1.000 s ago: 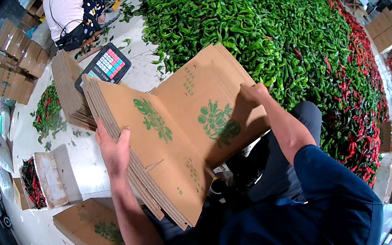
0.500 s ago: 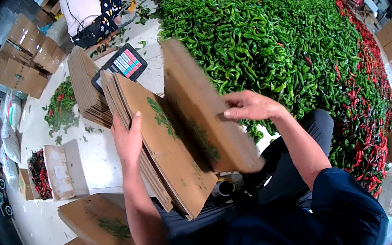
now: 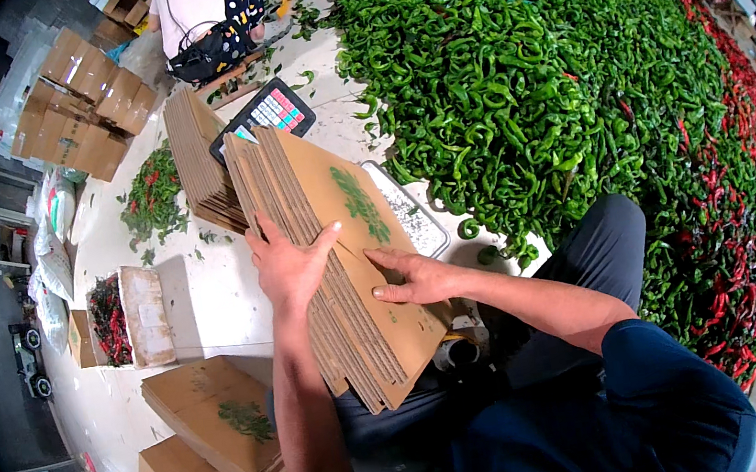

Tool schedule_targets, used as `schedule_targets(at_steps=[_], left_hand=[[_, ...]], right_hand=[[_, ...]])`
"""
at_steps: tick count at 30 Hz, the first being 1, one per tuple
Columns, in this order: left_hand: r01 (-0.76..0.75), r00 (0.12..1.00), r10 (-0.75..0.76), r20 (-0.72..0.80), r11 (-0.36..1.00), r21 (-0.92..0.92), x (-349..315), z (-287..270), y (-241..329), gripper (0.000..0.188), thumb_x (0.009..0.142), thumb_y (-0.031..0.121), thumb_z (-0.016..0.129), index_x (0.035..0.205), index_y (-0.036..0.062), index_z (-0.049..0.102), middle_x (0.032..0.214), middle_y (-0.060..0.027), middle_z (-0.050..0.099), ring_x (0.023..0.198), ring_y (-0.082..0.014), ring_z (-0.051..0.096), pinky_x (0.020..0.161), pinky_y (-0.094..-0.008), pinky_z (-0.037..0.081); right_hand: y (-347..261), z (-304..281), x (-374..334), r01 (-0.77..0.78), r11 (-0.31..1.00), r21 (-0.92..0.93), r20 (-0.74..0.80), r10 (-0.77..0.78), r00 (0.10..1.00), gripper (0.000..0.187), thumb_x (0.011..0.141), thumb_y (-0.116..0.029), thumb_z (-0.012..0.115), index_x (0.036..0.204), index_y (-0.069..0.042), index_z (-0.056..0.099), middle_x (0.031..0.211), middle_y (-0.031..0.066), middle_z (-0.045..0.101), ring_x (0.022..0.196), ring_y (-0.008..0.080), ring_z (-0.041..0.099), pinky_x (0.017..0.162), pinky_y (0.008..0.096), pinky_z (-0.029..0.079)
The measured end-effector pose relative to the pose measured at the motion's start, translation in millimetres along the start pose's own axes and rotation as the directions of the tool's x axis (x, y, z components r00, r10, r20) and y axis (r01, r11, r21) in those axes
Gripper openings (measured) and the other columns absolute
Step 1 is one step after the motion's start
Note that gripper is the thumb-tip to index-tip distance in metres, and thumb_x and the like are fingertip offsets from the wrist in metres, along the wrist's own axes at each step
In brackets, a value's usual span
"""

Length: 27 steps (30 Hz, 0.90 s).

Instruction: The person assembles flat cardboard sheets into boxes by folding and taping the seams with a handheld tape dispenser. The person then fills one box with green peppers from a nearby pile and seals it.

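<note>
A leaning stack of flattened cardboard boxes (image 3: 335, 203) with a green leaf print stands in front of me. My left hand (image 3: 290, 266) spans the edges on its left side, thumb over toward the front sheets and fingers spread on the sheets behind. Against the face of the front sheet, my right hand (image 3: 418, 279) lies with fingers outstretched and thumb apart. Behind the stack is a scale with a dark keypad panel (image 3: 269, 116); its pale metal tray (image 3: 413, 212) shows partly to the right. Another upright stack of flattened cardboard (image 3: 198, 160) stands beyond, at the left.
A large heap of green chili peppers (image 3: 512, 91) fills the right, with red ones (image 3: 723, 284) along its far side. Boxes with leaf prints (image 3: 220, 417) lie at lower left, near an open box of dark red peppers (image 3: 109, 317). A person (image 3: 197, 15) sits at the back.
The cardboard that my right hand held apart now lies against the stack. My right hand has moved left onto its face. The scale tray has come into view behind.
</note>
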<state>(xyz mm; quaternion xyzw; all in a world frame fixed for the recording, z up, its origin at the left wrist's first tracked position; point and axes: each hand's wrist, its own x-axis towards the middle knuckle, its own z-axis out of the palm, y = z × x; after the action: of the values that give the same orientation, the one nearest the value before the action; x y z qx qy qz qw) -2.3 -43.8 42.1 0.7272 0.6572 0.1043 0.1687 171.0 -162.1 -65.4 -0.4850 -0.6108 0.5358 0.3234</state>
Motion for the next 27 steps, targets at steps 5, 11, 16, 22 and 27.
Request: schedule_targets(at_steps=[5,11,16,22,27], left_hand=[[0.162,0.986,-0.158,-0.045,0.980,0.114,1.6,8.2,33.2,0.123,0.066,0.064,0.079,0.155,0.0027,0.020,0.148,-0.0361,0.029,0.135,-0.0475,0.038,0.106,-0.0582,0.037],[0.287,0.958,-0.287,-0.021,0.953,0.097,7.6,2.5,44.5,0.115,0.068,0.053,0.078,0.157,0.0098,0.018,0.140,-0.0294,0.039,0.125,-0.0437,0.047,0.101,-0.0562,0.042],[0.268,0.962,-0.256,-0.096,0.952,0.147,7.4,6.8,44.4,0.115,0.067,0.052,0.078,0.157,0.0107,0.019,0.141,-0.0267,0.040,0.125,-0.0428,0.048,0.103,-0.0520,0.042],[0.286,0.955,-0.263,-0.134,0.937,0.201,14.1,16.1,23.8,0.115,0.067,0.059,0.075,0.156,0.0102,0.021,0.141,-0.0256,0.041,0.124,-0.0407,0.049,0.103,-0.0504,0.042],[0.225,0.974,-0.223,-0.024,0.971,0.076,19.9,-4.8,55.1,0.115,0.065,0.055,0.078,0.155,0.0077,0.025,0.137,-0.0243,0.045,0.120,-0.0367,0.053,0.101,-0.0468,0.044]], right_hand=[[20.1,-0.2,7.2,0.047,0.999,-0.003,-0.026,-0.047,0.999,0.095,0.090,-0.056,0.066,0.156,-0.003,0.024,0.157,0.0326,0.023,0.148,0.0428,0.021,0.121,0.0414,0.023],[7.8,-11.6,9.9,-0.015,0.996,0.088,-0.063,0.021,0.998,0.077,0.091,-0.050,0.067,0.146,-0.001,0.044,0.143,0.0291,0.048,0.135,0.0343,0.046,0.111,0.0390,0.038],[-17.3,-71.0,72.3,0.025,0.986,0.162,-0.283,0.022,0.959,0.053,0.093,-0.035,0.065,0.130,0.002,0.059,0.124,0.0183,0.066,0.109,0.0216,0.064,0.094,0.0358,0.050],[-59.9,-131.2,235.3,0.254,0.946,0.201,-0.332,-0.178,0.926,0.056,0.090,-0.026,0.065,0.134,0.007,0.053,0.132,0.0164,0.060,0.112,0.0225,0.059,0.100,0.0371,0.045],[-6.6,-206.6,329.3,-0.012,0.929,0.370,-0.049,0.032,0.998,0.045,0.092,-0.035,0.060,0.124,-0.003,0.063,0.133,0.0108,0.059,0.121,0.0225,0.052,0.101,0.0403,0.041]])
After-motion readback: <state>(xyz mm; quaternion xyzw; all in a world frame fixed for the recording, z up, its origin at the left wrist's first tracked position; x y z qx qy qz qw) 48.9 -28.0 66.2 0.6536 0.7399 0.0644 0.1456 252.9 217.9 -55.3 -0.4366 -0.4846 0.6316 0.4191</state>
